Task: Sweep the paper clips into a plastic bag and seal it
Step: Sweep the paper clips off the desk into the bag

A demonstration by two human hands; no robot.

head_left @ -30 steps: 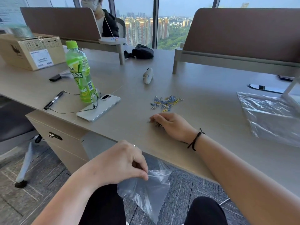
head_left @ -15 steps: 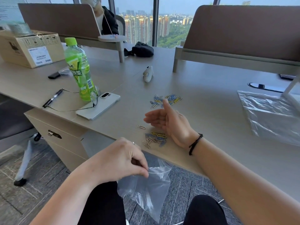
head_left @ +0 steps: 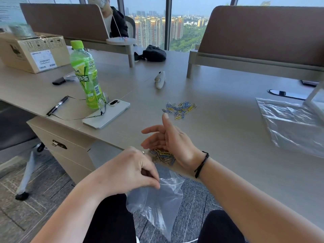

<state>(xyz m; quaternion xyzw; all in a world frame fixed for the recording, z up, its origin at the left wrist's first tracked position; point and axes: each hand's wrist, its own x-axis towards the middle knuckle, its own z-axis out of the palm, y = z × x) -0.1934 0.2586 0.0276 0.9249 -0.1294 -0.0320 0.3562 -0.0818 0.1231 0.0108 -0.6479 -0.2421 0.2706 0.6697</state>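
While left hand [head_left: 133, 171] is pinching rim of clear plastic bag [head_left: 157, 206] below desk [head_left: 228, 137] edge, bag is hanging between knees, mouth just under edge. Right hand [head_left: 172, 142] is standing on its side on desk, fingers straight and relaxed, gripping nothing, palm touching small heap of paper clips [head_left: 163, 156] at edge, right above bag mouth. Larger pile of clips [head_left: 180, 109] is lying farther back, apart from hands. Second plastic bag [head_left: 292, 123] is lying flat at right. Green bottle [head_left: 85, 76], phone [head_left: 107, 114], glasses [head_left: 100, 106], pen [head_left: 57, 106] are sitting at left.
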